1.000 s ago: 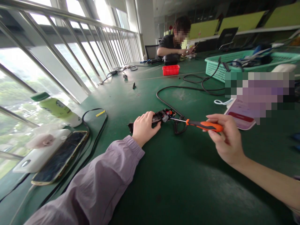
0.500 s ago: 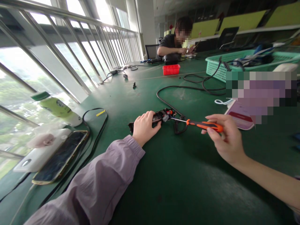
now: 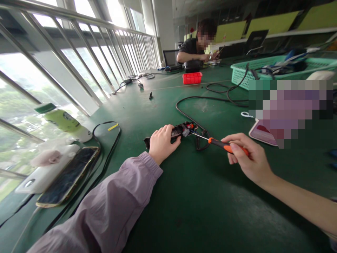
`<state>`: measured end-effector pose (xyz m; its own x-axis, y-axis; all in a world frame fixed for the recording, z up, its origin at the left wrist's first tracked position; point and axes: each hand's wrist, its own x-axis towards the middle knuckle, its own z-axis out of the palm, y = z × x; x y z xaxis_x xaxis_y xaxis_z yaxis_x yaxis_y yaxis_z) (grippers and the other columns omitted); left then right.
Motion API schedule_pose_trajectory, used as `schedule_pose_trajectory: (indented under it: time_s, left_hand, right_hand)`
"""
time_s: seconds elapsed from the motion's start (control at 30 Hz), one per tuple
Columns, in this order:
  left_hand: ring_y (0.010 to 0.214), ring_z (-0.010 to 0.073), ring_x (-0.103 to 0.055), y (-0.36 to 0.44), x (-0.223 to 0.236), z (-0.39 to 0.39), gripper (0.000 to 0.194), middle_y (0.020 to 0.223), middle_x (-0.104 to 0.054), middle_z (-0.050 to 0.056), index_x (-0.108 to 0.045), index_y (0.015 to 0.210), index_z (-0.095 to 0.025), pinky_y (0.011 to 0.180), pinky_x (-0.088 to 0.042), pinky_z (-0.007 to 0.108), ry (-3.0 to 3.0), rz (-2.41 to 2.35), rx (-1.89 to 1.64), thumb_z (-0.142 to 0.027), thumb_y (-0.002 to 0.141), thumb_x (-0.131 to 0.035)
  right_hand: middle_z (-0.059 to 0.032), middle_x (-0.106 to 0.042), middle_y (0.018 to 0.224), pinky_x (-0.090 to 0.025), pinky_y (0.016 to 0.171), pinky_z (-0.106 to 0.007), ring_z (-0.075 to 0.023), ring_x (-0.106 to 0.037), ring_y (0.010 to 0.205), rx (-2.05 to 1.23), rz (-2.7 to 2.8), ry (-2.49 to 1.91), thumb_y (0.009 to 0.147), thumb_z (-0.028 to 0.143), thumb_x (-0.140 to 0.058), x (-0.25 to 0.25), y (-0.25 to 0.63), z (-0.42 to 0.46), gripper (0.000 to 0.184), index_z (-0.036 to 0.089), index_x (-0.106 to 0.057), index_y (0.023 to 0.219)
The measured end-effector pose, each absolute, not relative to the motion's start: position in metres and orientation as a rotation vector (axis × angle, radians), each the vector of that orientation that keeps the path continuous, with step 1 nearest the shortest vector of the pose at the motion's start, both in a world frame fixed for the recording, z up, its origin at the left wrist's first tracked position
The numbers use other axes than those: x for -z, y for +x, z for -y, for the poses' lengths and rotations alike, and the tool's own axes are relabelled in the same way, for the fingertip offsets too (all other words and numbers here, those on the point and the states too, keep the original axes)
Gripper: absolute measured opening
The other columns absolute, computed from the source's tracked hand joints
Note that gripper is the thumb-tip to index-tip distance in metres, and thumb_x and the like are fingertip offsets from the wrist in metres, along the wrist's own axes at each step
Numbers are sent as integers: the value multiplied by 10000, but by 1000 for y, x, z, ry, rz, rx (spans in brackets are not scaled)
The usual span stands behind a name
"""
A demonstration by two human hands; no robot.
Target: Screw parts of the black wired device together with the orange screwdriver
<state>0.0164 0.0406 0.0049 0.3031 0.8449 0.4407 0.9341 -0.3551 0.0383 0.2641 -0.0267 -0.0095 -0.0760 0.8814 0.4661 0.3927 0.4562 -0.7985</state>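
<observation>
The black device (image 3: 177,132) lies on the green counter (image 3: 189,211), mid-view, wires showing at its right end. Our left hand (image 3: 162,144) covers its left part, fingers (image 3: 167,130) and thumb closed around it. Our right hand (image 3: 252,158) grips the screwdriver (image 3: 226,146) by its handle, fingers curled shut; its shaft points at the wires, though we cannot tell whether the tip touches. We have open counter between our forearms. Behind the device, a black cable (image 3: 202,97) loops rightward, with room between it and the red box (image 3: 192,78). The green basket (image 3: 240,77) bounds the far right; a bottle (image 3: 65,123) and dark phone (image 3: 67,177) line the left edge, beside the railing (image 3: 79,20).
</observation>
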Motion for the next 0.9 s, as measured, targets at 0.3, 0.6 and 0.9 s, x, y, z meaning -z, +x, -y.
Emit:
schedule_pose_trajectory:
  time_s: [0.3,0.6,0.9]
  left_hand:
    - [878,211,-615,17,-5,-40,269,927,-653,36,-522,988,-200,740,-434,310,-2338,1647,572,-406,818,-490]
    - [870,212,-615,17,-5,-40,269,923,-651,34,-525,985,-194,736,-437,319,-2339,1639,577,-401,816,-493]
    - [868,212,-614,17,-5,-40,272,927,-650,31,-522,988,-193,739,-436,319,-2336,1631,583,-401,817,-491]
  right_hand:
    - [-38,-589,962,-502,751,-337,-165,-638,772,-372,1556,-1046,808,276,-590,10,262,24,232,238,-543,1032]
    - [-17,-611,856,-499,676,-311,-153,-633,701,-380,1574,-1101,828,302,-570,8,262,26,222,240,-540,1039]
    - [51,-532,534,-445,518,-257,-118,-543,485,-620,1691,-1112,898,317,-452,6,262,28,172,224,-540,1013]
